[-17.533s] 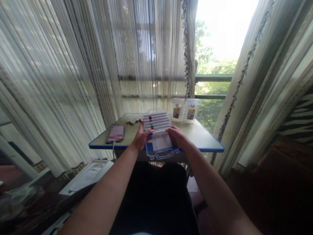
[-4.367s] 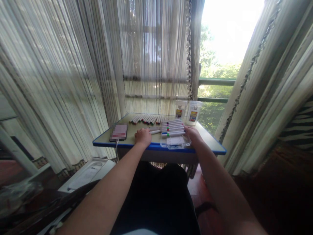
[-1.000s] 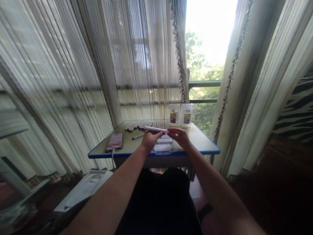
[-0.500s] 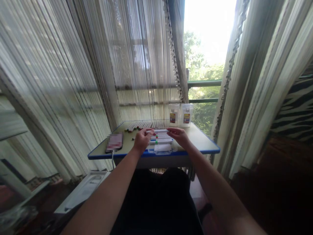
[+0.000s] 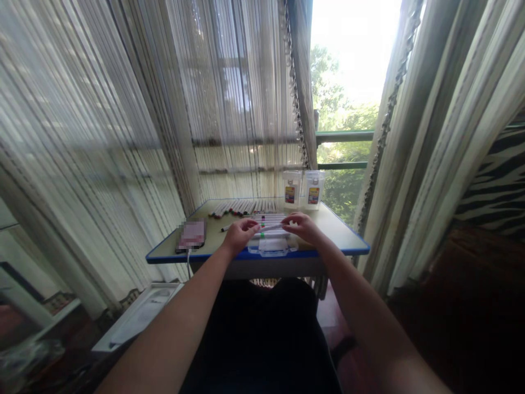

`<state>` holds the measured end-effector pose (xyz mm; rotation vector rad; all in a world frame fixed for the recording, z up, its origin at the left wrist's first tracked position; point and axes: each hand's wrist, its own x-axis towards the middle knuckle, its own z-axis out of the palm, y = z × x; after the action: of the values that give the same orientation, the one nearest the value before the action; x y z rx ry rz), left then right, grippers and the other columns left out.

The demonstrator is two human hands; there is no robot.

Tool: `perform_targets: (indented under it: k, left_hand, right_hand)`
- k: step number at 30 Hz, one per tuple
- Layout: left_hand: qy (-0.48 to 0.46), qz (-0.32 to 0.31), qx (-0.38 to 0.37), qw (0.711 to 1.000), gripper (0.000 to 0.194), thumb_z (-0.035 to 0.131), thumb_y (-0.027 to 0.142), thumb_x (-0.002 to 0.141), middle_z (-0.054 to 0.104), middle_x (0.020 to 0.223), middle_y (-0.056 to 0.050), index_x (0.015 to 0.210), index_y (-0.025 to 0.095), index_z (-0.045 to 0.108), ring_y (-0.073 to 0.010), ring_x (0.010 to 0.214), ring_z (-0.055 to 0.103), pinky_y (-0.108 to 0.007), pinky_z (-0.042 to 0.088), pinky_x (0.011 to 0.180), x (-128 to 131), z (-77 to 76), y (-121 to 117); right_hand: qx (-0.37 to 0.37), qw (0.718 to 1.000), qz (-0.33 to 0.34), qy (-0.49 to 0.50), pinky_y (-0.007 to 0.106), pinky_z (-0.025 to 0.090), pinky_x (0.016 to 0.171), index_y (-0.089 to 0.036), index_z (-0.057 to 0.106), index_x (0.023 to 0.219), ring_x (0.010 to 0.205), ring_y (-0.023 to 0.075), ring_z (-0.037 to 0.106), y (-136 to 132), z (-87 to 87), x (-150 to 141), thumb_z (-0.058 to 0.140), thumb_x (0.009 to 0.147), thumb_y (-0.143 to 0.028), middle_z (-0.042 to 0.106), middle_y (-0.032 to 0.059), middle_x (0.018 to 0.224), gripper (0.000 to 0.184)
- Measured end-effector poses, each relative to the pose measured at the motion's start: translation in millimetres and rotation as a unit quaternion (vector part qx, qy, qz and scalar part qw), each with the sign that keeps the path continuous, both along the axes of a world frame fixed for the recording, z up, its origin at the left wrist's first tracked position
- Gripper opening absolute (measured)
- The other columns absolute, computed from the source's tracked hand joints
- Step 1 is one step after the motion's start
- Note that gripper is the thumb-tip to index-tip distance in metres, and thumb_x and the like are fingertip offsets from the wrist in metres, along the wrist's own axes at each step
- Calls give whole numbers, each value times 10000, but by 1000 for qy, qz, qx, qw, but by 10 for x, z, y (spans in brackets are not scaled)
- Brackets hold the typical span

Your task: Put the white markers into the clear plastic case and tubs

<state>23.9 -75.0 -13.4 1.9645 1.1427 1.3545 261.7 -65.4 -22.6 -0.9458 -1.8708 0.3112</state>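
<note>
A clear plastic case [image 5: 272,246] lies at the front edge of the small blue-rimmed table [image 5: 343,239], with several white markers with coloured caps laid side by side in it. My left hand [image 5: 239,234] and my right hand [image 5: 302,226] are over the case, each pinching one end of a white marker [image 5: 272,226] held level just above the row. A loose marker [image 5: 227,227] lies left of my left hand.
A row of several more markers [image 5: 241,207] lies along the table's back. Two clear containers [image 5: 303,189] stand at the back right. A phone [image 5: 191,236] on a cable lies at the left. Curtains surround the table; a white box [image 5: 139,316] lies on the floor.
Both hands have lowered the marker from above the table down to the case. Earlier the case was in front of my left hand; it now lies between both hands.
</note>
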Motion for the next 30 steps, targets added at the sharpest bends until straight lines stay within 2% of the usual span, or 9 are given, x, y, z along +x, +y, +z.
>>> perform_targets:
  k: [5, 12, 20, 26, 30]
  left_hand:
    - [56, 54, 33, 996, 309, 604, 434, 705, 683, 806, -57, 810, 160, 700, -140, 639, 543, -265, 446, 619, -75, -89, 8]
    - [158, 5, 38, 987, 279, 598, 398, 727, 674, 814, -56, 774, 150, 719, -136, 682, 552, -253, 431, 642, -94, -94, -26]
    - [187, -29, 24, 982, 275, 578, 369, 748, 677, 828, -55, 814, 149, 728, -155, 775, 593, -240, 440, 688, -102, -85, -44]
    - [219, -30, 12, 975, 294, 576, 360, 744, 687, 870, -56, 890, 160, 735, -160, 773, 590, -252, 445, 701, -108, -86, -61]
    - [227, -29, 6, 974, 261, 596, 318, 713, 692, 875, -55, 872, 169, 739, -171, 797, 595, -259, 446, 707, -101, -76, -68]
  right_hand:
    - [-130, 990, 45, 23, 267, 391, 607, -158, 745, 856, 628, 137, 523, -19, 24, 79, 695, 666, -401, 659, 24, 691, 312]
    - [-252, 964, 66, 58, 295, 426, 757, -159, 743, 838, 776, 173, 594, -108, 114, 263, 759, 587, -384, 703, 46, 819, 337]
    - [-265, 959, 75, 64, 290, 419, 754, -160, 718, 802, 769, 158, 582, -56, 82, 339, 755, 588, -370, 680, 28, 795, 302]
    - [-256, 961, 59, 83, 264, 378, 650, -146, 694, 784, 682, 125, 521, -61, 92, 354, 739, 583, -368, 632, 10, 721, 302]
    - [-233, 964, 47, 119, 256, 337, 583, -139, 681, 779, 618, 110, 462, -107, 133, 349, 722, 590, -387, 579, -4, 645, 314]
